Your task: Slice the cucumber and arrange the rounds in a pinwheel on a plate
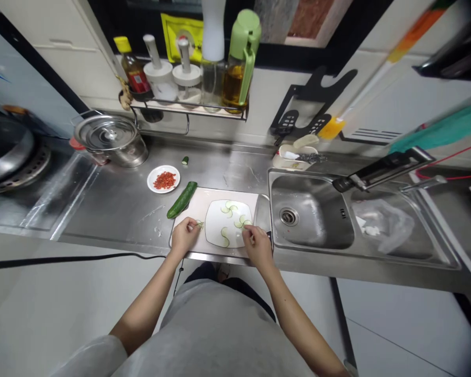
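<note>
A white squarish plate point(214, 222) sits on a pale cutting board point(202, 198). Thin cucumber slices point(225, 236) lie on the plate in curved groups. My left hand point(183, 236) is closed at the plate's left side, pinching thin cucumber slices point(199, 224) over the board. At the plate's right edge, my right hand point(258, 245) has its fingertips pressed together on a slice in the right-hand group. A cleaver point(262, 212) lies at the board's right end, its dark handle partly behind my right hand. Across the board's left corner rests a cut cucumber point(182, 200).
Behind the cucumber are a small plate point(151, 180) of chopped red pieces and a cucumber end point(185, 160). A lidded steel pot point(129, 152) stands at back left. The sink point(317, 209) adjoins the board on the right. Above hangs a rack point(188, 109) of seasoning bottles.
</note>
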Available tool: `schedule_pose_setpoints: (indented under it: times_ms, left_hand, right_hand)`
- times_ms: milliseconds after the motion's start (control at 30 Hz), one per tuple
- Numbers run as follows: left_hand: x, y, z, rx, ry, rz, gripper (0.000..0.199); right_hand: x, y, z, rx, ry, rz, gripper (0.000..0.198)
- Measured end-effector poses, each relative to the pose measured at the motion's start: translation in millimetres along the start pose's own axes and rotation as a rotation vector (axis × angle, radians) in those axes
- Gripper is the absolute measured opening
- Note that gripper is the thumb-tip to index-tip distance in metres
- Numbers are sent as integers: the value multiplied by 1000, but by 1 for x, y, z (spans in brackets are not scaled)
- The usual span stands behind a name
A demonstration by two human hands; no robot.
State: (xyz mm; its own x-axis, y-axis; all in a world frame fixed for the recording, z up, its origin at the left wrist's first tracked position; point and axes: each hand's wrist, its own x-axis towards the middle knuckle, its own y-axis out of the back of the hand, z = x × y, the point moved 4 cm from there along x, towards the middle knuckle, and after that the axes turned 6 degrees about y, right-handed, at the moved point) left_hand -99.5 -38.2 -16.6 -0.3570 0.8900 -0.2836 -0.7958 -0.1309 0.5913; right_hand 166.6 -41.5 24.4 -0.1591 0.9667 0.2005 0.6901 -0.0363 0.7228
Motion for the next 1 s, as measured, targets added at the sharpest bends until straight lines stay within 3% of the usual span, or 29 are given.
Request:
schedule_pose_setpoints:
  times_ms: [200, 300, 400, 500, 600, 667, 833, 1000]
  left_hand:
    - [-19, -1, 34, -516, 3, -329, 28]
    - [-29, -6, 52, -587, 18, -435, 31]
    - [-35, -11, 61, -585, 49, -439, 33]
    - [-41, -18, 59, -604, 215, -455, 38]
    - [-49, -29, 57, -712, 414, -624, 46]
    - [-52, -34, 59, -778, 459, -686, 51]
    - [-47, -35, 67, -845, 395, -609, 58]
    - [-43, -36, 76, -800, 277, -564, 55]
  right_hand:
    - [15, -16, -32, 260, 30, -111, 20]
    - [22, -24, -50, 335, 123, -180, 16]
    - [25, -22, -57, 326, 144, -176, 15]
    - [24, -13, -56, 308, 160, -156, 18]
    - [23, -5, -53, 291, 200, -164, 18]
    - [22, -2, -50, 289, 224, -177, 17]
    - [22, -1, -44, 329, 215, -251, 19]
    - [21, -4, -36, 468, 85, -290, 21]
